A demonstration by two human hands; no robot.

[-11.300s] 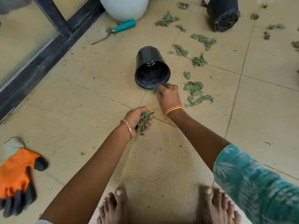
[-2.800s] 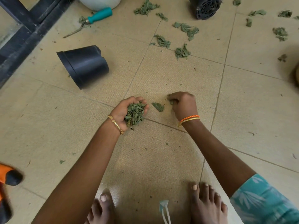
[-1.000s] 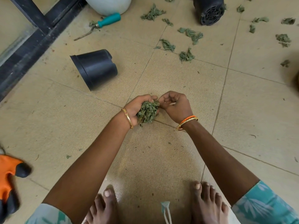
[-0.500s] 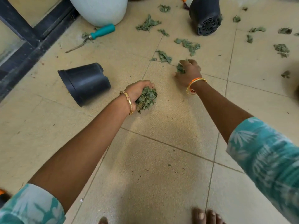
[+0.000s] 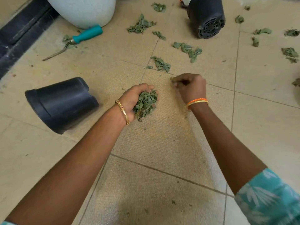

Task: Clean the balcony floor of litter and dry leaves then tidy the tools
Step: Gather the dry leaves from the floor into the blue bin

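My left hand (image 5: 133,99) grips a thick bunch of dry green leaves (image 5: 146,103) just above the tiled floor. To its right, my right hand (image 5: 192,89) hovers with fingers curled, pinching a small bit of leaf at its fingertips; most of that bit is hidden. More dry leaves lie scattered beyond the hands: a clump (image 5: 160,63) on the tile joint, another (image 5: 189,51) further right, a pile (image 5: 140,25) near the back. A teal-handled garden fork (image 5: 86,34) lies at the back left.
A black plastic pot (image 5: 61,104) lies on its side left of my left hand. A second black pot (image 5: 207,18) lies at the back. A large white planter (image 5: 84,10) stands beside the dark door track (image 5: 19,33). Loose leaves (image 5: 290,53) dot the right tiles.
My right hand has pulled back from the far leaf clump toward my left hand, and that clump is gone from the floor. The left hand still holds its bunch.
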